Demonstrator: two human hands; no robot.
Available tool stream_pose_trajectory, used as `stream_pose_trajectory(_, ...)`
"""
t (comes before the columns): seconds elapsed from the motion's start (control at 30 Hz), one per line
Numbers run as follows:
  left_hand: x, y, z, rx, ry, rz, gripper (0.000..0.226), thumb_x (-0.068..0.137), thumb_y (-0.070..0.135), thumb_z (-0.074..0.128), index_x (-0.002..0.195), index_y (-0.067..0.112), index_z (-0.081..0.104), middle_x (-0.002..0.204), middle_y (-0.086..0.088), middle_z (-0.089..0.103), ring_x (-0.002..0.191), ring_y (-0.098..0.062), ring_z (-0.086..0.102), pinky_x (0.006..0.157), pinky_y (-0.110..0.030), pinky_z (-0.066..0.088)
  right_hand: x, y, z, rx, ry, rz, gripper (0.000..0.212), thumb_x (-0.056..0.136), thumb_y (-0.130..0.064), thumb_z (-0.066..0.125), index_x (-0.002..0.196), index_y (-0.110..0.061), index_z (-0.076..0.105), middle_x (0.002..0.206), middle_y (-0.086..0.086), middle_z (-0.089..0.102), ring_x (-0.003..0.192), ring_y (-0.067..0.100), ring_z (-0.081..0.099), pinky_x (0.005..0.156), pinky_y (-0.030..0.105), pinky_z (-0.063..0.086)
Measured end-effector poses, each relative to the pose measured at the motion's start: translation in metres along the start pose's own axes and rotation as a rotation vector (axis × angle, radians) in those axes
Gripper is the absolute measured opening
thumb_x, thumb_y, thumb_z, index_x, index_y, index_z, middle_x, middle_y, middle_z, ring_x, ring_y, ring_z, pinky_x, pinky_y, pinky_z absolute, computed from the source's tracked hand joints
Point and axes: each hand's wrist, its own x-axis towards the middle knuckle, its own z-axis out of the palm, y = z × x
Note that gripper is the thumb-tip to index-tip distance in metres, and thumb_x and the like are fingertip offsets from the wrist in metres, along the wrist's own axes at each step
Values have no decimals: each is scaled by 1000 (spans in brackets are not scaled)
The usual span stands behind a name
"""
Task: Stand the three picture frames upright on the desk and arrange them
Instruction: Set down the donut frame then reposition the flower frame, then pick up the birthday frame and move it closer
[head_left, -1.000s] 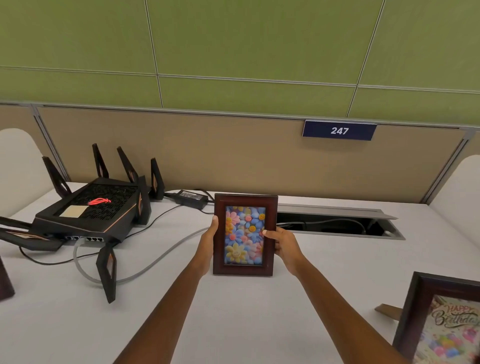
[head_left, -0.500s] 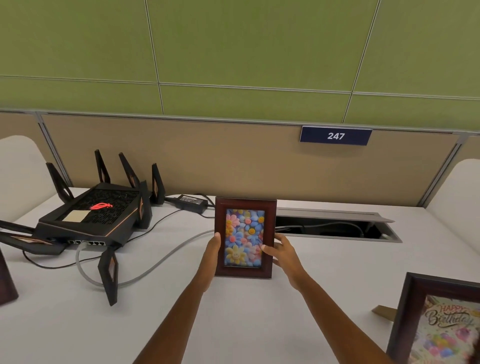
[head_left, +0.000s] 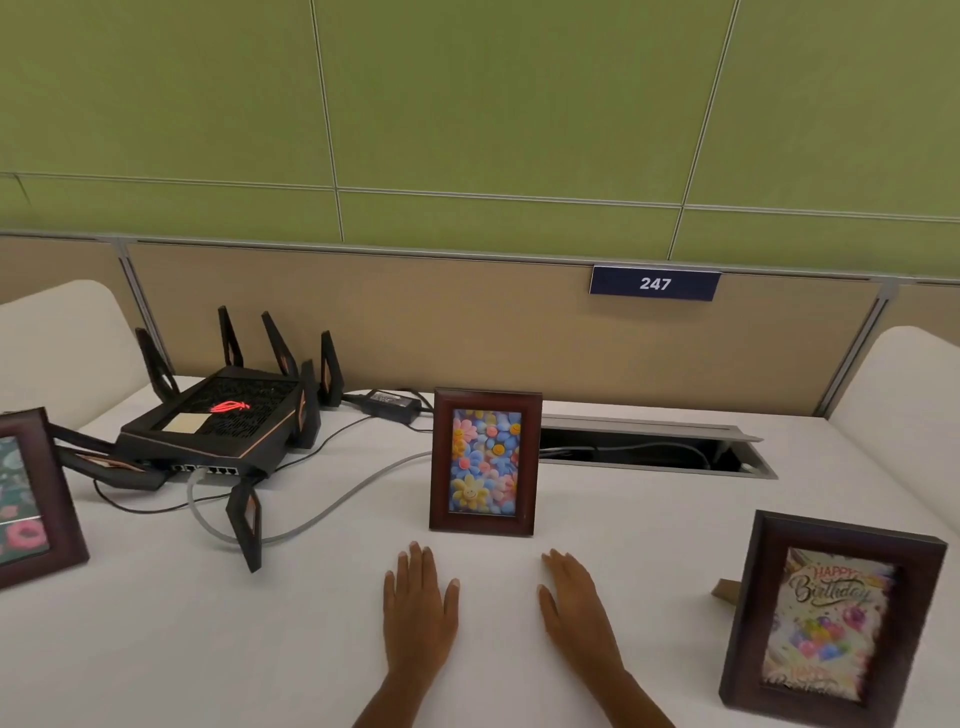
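Hands flat on the white tabletop (head_left: 322, 623), palms down and fingers extended — the left hand (head_left: 420, 618) and the right hand (head_left: 576, 618) each released and holding nothing, lying side by side with a gap between them. Just beyond the fingertips, and apart from both hands, the flower picture frame (head_left: 484, 462) stands upright: a rectangular dark-brown wooden moulding around a glossy print of bright, puffy smiling flowers. A second frame of the same dark wood, the birthday picture frame (head_left: 831, 623), stands upright near the right edge, its card stand visible behind it. A third, the left picture frame (head_left: 36, 499), stands at the left edge, partly cut off by the view. Behind the left hand sits a black angular router (head_left: 223, 426) with blade-shaped antennas and a grey cable (head_left: 332, 499) — matte plastic with a mesh top.
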Motion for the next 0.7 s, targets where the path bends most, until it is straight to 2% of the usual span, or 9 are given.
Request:
stream_pose_trajectory(0.07,-8,-2,8,15,-51,35,71,93,41,9,105,2,68,112,-16,70,99,-30,68,109,-38,35,-11,3,3,-66,3,-47,49,93,-31,20,141,-19,22,154,0,16,142,14,12,116,26,10)
stream_pose_trajectory(0.17,-23,-6,21,75,-24,75,81,93,43,-1,100,3,70,105,-16,72,92,-30,71,116,-26,-6,-29,3,1,-186,67,-93,54,83,-32,22,127,-14,49,140,-2,43,132,21,41,107,26,34)
stream_pose_trajectory(0.23,-36,-3,19,104,-72,98,83,93,42,-3,99,4,71,104,-16,73,92,-30,71,116,-33,19,-38,5,-3,-226,71,-77,49,88,-29,22,99,-18,69,111,-7,67,100,19,67,80,22,53)
stream_pose_trajectory(0.27,-41,0,18,121,-78,90,84,93,42,-4,97,5,72,103,-16,73,91,-30,71,103,-38,41,-42,9,-1,-246,92,-89,57,92,-28,15,92,-21,71,102,-7,72,91,16,70,71,23,55)
stream_pose_trajectory(0.33,-50,4,18,129,-39,72,85,94,40,-5,96,7,73,101,-15,74,91,-28,71,74,-43,57,-53,12,-4,-301,79,-91,57,92,-29,14,92,-23,71,100,-6,74,92,14,70,71,27,57)
stream_pose_trajectory(0.47,-62,12,26,120,-35,74,84,93,40,-5,95,6,72,100,-17,74,91,-30,71,70,-45,58,-72,18,-13,-313,39,-135,65,80,-38,13,123,-10,52,135,9,49,128,29,45,109,42,31)
stream_pose_trajectory(0.57,-73,29,26,97,-24,81,84,94,41,-4,96,5,72,100,-20,73,92,-32,70,69,-45,57,-83,32,-21,-323,96,-117,60,93,-35,6,110,-13,60,117,10,66,110,26,62,112,32,21)
stream_pose_trajectory(0.63,-83,50,14,13,-67,75,72,94,42,5,116,2,60,124,-26,59,115,-36,58,91,-45,50,-91,36,-31,-327,151,-152,56,95,-35,3,106,-20,56,108,5,71,103,21,66,111,24,5)
stream_pose_trajectory(0.7,-92,71,11,-20,-84,129,58,96,41,17,141,6,26,152,-22,21,142,-32,20,116,-40,19,-101,41,-45,-286,235,-205,51,95,-34,5,108,-20,53,110,7,70,106,22,64,112,22,-7)
